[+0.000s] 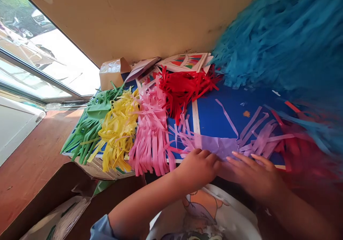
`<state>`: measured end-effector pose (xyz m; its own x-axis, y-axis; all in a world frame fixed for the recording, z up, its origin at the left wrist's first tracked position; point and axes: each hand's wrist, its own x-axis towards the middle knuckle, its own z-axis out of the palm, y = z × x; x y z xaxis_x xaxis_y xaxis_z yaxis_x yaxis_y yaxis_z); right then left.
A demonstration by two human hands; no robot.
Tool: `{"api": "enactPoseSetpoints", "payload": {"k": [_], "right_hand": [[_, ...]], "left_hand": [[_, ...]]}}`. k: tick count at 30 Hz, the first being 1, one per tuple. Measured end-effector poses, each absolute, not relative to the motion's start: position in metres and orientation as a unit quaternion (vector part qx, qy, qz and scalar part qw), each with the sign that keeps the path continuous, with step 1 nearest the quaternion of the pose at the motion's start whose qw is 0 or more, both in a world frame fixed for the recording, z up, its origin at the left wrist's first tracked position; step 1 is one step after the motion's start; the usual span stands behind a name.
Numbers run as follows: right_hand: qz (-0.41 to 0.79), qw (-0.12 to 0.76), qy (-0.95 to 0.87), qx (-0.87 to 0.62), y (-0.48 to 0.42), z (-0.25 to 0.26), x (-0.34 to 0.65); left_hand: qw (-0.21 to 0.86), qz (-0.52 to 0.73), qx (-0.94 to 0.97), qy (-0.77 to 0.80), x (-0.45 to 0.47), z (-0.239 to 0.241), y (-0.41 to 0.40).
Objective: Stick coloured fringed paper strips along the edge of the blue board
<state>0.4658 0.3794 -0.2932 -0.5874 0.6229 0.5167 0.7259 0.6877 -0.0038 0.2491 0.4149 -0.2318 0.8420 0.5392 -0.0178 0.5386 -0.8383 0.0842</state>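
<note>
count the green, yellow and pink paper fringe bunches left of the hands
3: the green bunch nearest the window, the yellow bunch in the middle, and the pink bunch nearest the left hand. More layers may be hidden underneath.

Purple paper sheet [218, 145]: thin, slightly see-through, uncut band in the middle, fringed both ends. Lies across the near edge of the blue counter [214, 115], band running left-right, a bit wrinkled. Left strips [184, 136] bunched and tangled, some pointing away from the edge. Right strips [261, 140] looser, fanned out and overlapping; one long strip angles off toward the far side. Near part of the sheet partly covered, lower edge unclear.
</note>
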Motion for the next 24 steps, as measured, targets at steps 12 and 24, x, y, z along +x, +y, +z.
{"api": "enactPoseSetpoints", "payload": {"k": [12,24], "right_hand": [[-0.010,0.246,-0.891,-0.381,0.382,-0.288,0.469],[-0.002,0.204,-0.931,-0.303,0.401,-0.272,0.482]], "left_hand": [[-0.036,0.144,0.965,0.215,0.213,-0.248,0.413],[-0.004,0.149,0.951,0.272,0.216,-0.261,0.412]]}}
